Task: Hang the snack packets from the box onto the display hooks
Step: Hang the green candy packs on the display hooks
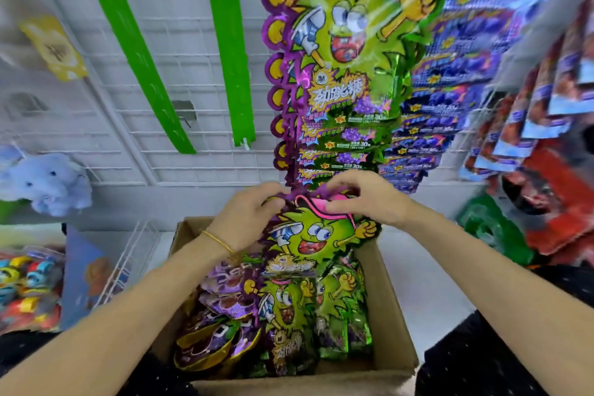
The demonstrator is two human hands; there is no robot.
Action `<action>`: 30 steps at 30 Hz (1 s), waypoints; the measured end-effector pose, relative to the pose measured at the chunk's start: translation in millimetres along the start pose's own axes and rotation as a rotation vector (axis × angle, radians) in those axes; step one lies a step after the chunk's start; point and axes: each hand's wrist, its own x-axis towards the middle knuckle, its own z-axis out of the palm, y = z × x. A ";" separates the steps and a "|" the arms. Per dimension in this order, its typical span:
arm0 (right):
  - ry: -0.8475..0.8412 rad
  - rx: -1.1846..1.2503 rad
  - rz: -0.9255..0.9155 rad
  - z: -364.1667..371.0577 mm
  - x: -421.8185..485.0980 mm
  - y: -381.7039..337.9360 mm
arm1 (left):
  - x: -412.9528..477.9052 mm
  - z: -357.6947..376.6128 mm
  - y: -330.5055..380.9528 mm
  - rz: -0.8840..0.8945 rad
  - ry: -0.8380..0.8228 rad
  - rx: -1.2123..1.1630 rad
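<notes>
A green and purple snack packet [316, 235] with a cartoon face is held upright above the open cardboard box [390, 315]. My left hand [247, 217] pinches its top left edge, and my right hand [366, 199] pinches its top at the pink cap. Just above my hands hangs a column of the same packets [347, 51] on a display strip. Several more packets [289, 315] lie in the box. The hook itself is hidden behind my fingers and the packets.
Two bare green display strips [228, 51] hang on the white wire grid [167, 29]. Blue-purple packets [450, 90] and red packets [553, 100] hang to the right. A blue plush toy [48, 183] and colourful goods [25, 286] sit at left, beside a white wire rack [128, 257].
</notes>
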 end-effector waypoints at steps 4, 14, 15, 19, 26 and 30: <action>0.205 0.205 -0.002 -27.1 -24.0 -13.8 | 8.0 -29.9 34.4 -0.080 0.053 -0.264; 0.540 -0.041 -0.188 -124.0 -26.8 -103.4 | 112.0 -136.4 170.3 0.195 0.357 -0.291; 0.562 -0.080 -0.206 -134.0 -22.3 -113.1 | 131.3 -145.6 185.8 0.226 0.413 -0.270; 0.652 -0.255 -0.240 -165.8 4.2 -148.0 | 187.2 -158.4 229.4 0.227 0.453 -0.198; 0.797 -0.475 -0.242 -187.6 47.1 -192.0 | 210.8 -160.4 233.5 0.201 0.390 -0.213; 0.859 -0.503 -0.247 -192.5 58.7 -208.0 | 211.0 -170.8 236.4 0.197 0.385 -0.166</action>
